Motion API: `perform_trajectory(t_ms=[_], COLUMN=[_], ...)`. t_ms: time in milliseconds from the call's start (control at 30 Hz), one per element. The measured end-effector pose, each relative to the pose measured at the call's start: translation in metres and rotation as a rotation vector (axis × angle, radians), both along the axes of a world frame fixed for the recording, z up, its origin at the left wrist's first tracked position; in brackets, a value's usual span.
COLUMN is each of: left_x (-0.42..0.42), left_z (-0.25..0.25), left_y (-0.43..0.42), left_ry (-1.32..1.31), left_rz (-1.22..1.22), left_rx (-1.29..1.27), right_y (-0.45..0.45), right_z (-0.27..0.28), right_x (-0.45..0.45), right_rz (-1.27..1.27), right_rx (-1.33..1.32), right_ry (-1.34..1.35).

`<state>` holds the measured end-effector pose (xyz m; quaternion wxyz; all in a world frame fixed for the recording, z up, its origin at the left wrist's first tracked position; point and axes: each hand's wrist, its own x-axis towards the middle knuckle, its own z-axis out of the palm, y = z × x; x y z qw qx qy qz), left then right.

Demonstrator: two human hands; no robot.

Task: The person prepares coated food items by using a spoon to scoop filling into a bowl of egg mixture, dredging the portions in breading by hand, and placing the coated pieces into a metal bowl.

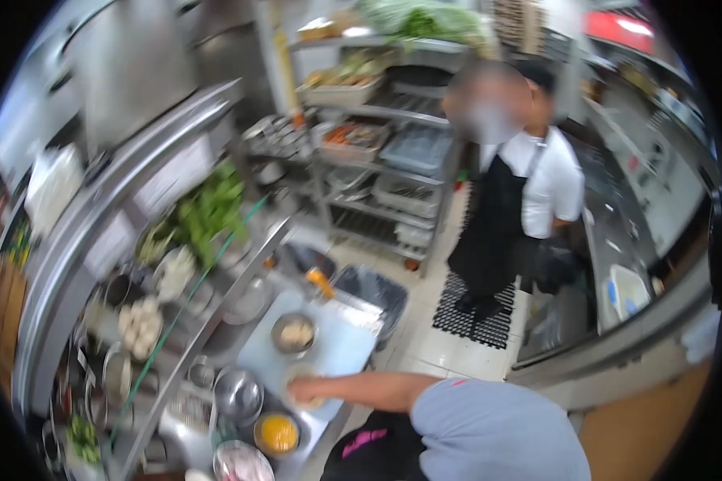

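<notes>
My right hand point(303, 390) reaches in from the lower right over a pale round item point(298, 373), on the lower part of a light blue cutting board point(266, 341). Its fingers are blurred, so I cannot tell whether they grip anything. Just above it on the board stands a metal bowl point(294, 333) holding pale pieces. A bowl of yellow liquid point(279, 434) and a shiny metal bowl point(238, 396) are to the left and below the hand. My left hand is out of view.
Pans and food containers crowd the counter and shelf on the left, with leafy greens point(212, 210). A wire rack point(381, 164) with trays stands behind. A person in a black apron point(493, 216) stands at the right, near a black mat point(477, 317) and dark bin point(373, 293).
</notes>
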<state>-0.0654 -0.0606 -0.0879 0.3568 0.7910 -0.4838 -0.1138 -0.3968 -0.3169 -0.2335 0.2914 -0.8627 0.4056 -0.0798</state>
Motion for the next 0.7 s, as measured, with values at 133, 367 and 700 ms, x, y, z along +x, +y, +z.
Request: perform_trajectory(t_ms=[133, 367, 700], left_x=[-0.041, -0.048, -0.055], left_z=[0.033, 0.049, 0.042], left_y=[-0.014, -0.012, -0.006], left_ry=[0.386, 0.514, 0.581], left_rz=[0.050, 0.064, 0.084], left_rx=[-0.150, -0.120, -0.132], right_y=[0.023, 0.016, 0.021], right_z=[0.074, 0.076, 0.107], right_x=[-0.024, -0.030, -0.033], right_rz=[-0.119, -0.173, -0.144], right_rx=[-0.131, 0.108, 0.101], right_ry=[0.252, 0.275, 0.203])
